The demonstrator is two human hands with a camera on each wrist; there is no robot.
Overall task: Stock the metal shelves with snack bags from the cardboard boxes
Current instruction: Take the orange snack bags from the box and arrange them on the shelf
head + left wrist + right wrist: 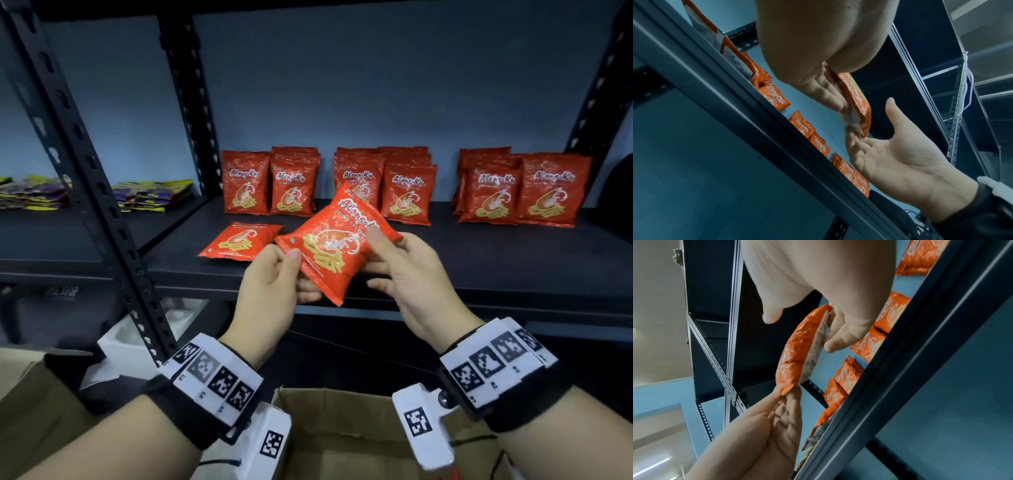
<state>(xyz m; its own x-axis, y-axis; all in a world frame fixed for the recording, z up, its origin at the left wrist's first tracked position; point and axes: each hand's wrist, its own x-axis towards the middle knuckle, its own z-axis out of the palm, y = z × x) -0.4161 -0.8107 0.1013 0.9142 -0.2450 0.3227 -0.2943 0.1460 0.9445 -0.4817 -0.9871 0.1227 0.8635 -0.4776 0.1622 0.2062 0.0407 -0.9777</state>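
Note:
A red snack bag (329, 246) hangs tilted over the front edge of the black metal shelf (479, 260). My left hand (274, 277) pinches its lower left corner between thumb and fingers. My right hand (407, 274) lies behind the bag's right end with its fingers against the back. In the right wrist view the thumb (770, 316) stands off the snack bag (795, 350). The left wrist view shows the right hand (900, 154) with its palm spread beside the snack bag (859, 104). An open cardboard box (342, 428) sits below my wrists.
Several matching red bags stand in groups along the back of the shelf (407, 192), and one lies flat (239, 240) near the front left. A slanted black upright (102, 192) crosses on the left. Yellow and purple packs (150, 195) lie on the neighbouring shelf.

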